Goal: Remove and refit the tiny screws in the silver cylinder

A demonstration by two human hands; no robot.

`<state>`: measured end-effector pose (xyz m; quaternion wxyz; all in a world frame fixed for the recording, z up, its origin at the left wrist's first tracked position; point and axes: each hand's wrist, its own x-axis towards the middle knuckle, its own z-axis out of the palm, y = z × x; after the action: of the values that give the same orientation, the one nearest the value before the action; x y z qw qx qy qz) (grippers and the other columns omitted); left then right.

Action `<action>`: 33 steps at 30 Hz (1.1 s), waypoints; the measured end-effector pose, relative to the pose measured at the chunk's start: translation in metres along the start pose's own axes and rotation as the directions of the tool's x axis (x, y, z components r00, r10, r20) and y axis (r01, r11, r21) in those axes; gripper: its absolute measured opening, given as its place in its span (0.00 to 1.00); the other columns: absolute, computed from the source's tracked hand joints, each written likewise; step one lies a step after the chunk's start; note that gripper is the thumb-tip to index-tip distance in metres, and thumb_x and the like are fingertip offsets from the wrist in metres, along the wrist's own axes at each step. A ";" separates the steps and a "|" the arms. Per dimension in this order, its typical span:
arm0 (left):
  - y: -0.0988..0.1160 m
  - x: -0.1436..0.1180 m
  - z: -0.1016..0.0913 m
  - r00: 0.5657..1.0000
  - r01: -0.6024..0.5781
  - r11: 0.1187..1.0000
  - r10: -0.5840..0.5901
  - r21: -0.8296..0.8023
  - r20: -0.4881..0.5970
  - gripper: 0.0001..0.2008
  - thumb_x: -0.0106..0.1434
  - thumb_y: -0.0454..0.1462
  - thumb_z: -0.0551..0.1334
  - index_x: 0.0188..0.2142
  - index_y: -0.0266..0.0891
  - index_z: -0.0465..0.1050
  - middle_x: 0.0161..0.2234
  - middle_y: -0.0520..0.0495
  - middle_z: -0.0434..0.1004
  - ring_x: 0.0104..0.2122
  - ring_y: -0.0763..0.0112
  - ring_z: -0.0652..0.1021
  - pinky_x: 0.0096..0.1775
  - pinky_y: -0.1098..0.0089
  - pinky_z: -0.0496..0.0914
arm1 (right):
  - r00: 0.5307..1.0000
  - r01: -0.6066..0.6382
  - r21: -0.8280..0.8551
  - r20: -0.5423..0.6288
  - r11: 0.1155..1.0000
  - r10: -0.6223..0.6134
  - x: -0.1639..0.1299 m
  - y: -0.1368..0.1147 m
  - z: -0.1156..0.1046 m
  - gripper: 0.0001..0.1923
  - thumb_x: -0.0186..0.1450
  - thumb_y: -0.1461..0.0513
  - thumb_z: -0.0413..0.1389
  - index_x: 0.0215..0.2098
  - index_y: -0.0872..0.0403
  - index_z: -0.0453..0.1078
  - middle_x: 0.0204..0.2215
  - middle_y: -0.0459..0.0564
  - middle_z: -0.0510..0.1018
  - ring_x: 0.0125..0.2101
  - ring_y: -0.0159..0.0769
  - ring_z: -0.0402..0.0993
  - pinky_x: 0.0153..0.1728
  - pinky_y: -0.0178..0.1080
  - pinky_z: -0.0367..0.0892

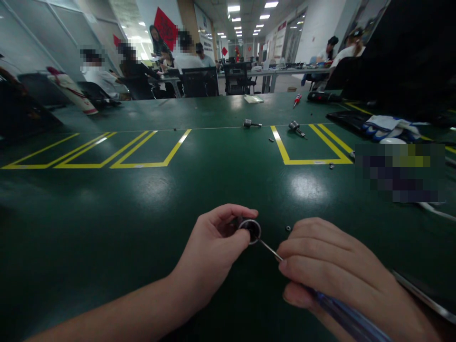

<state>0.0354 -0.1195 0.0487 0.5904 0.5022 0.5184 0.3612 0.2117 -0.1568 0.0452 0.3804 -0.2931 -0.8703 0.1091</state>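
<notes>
A small round metal part (249, 230), ringed with a bright rim and dark at its centre, is being pinched between thumb and curled fingers of the left hand (213, 247), low over the glossy dark green counter (142, 199). A slim screwdriver (320, 299), thin steel shaft and translucent blue handle, is being gripped by the closed fingers of the right hand (331, 266), its tip being pressed into the part's centre. A tiny dark nut (288, 228) is lying just beside them on the counter
</notes>
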 end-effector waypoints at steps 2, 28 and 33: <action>0.000 0.001 0.000 1.000 0.003 1.000 -0.003 -0.006 -0.003 0.09 0.50 0.30 0.62 0.33 0.38 0.74 0.35 0.47 0.79 0.35 0.65 0.79 0.38 0.64 0.72 | 1.000 -0.004 -0.010 0.000 1.000 0.004 -0.001 0.000 0.000 0.07 0.64 0.64 0.53 0.40 0.50 0.67 0.27 0.48 0.78 0.31 0.39 0.75 0.35 0.43 0.71; 0.004 -0.001 -0.008 0.983 0.149 0.988 -0.143 -0.038 0.116 0.12 0.52 0.30 0.63 0.38 0.41 0.74 0.44 0.47 0.77 0.42 0.63 0.77 0.45 0.62 0.69 | 0.553 -0.737 0.519 0.094 0.433 0.828 0.003 0.073 -0.024 0.14 0.54 0.52 0.60 0.26 0.54 0.68 0.21 0.45 0.72 0.24 0.33 0.68 0.25 0.36 0.62; 0.003 0.000 -0.007 0.983 0.146 0.988 -0.139 -0.048 0.118 0.12 0.52 0.31 0.64 0.38 0.41 0.74 0.44 0.47 0.77 0.41 0.63 0.77 0.45 0.62 0.69 | 0.634 -0.745 0.332 0.085 0.578 0.769 -0.003 0.074 -0.025 0.13 0.60 0.52 0.55 0.27 0.54 0.67 0.25 0.47 0.73 0.26 0.34 0.68 0.28 0.39 0.62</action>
<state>0.0285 -0.1168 0.0513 0.6573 0.4667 0.5082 0.3032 0.2627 -0.0996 0.0300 0.3709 -0.5701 -0.6161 0.3974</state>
